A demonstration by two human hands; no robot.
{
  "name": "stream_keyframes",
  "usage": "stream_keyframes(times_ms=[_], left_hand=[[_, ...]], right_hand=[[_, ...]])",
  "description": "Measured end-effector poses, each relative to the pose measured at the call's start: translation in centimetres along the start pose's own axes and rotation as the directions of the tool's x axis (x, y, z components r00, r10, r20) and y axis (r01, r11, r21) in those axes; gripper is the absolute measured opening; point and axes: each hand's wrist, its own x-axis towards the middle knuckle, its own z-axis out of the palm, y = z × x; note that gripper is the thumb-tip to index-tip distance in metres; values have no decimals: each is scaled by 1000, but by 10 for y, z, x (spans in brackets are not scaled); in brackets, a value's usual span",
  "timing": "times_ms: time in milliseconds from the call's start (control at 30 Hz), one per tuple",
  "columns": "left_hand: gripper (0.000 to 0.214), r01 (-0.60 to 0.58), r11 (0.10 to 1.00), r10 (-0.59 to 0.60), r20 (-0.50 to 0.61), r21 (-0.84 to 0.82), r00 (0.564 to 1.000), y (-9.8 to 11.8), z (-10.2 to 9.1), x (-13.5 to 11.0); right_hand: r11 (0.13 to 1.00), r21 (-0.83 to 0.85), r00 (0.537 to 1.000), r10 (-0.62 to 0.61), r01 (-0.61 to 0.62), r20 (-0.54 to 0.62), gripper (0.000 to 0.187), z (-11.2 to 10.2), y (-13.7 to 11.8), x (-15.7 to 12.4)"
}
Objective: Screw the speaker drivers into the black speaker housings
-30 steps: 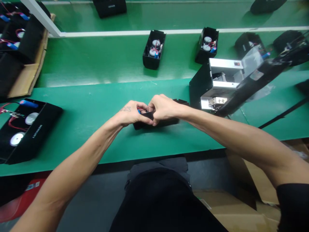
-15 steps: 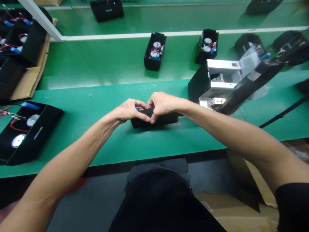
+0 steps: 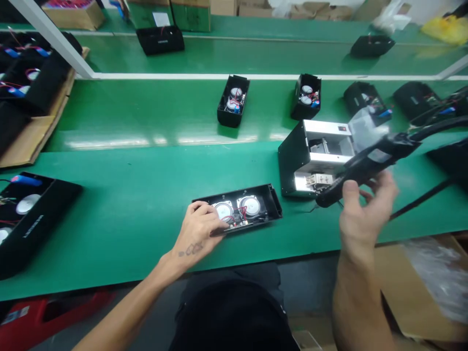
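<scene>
A black open speaker housing [image 3: 252,207] lies on the green bench in front of me, with two round silver speakers and red wires showing inside. My left hand [image 3: 200,225] grips its left end, thumb on the far rim and fingers curled over the near edge. My right hand [image 3: 362,210] is raised off the bench to the right, thumb and fingers apart, just under the tip of a black hanging power screwdriver [image 3: 369,163]. The hand is blurred and nothing is clasped in it.
A black and silver screw feeder box [image 3: 314,156] stands right of the housing. More black speaker housings sit on the belt [image 3: 233,100] [image 3: 306,95] and at the left edge [image 3: 29,219]. Cardboard boxes [image 3: 413,287] lie below at right.
Both hands were pressed together on the housing; it now lies open side up. My right hand has left it and swung right and up to the screwdriver. The view has tilted up.
</scene>
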Motion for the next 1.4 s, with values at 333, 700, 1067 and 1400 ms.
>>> stream_keyframes(times_ms=[333,700,1067,1400], left_hand=[[17,-21,997,25,-46,71,999,0,2,-5],[22,-35,993,45,-91,111,995,4,24,6],[37,20,1000,-19,-91,19,996,11,23,11],[18,15,999,-20,-136,-42,990,12,23,11]], right_hand=[[906,372,973,140,-200,182,36,23,5,3],[908,410,996,-70,85,-51,42,23,-28,47],[673,725,918,-181,-147,353,46,22,-92,-16],[483,849,777,-443,-214,448,50,63,-131,-76]])
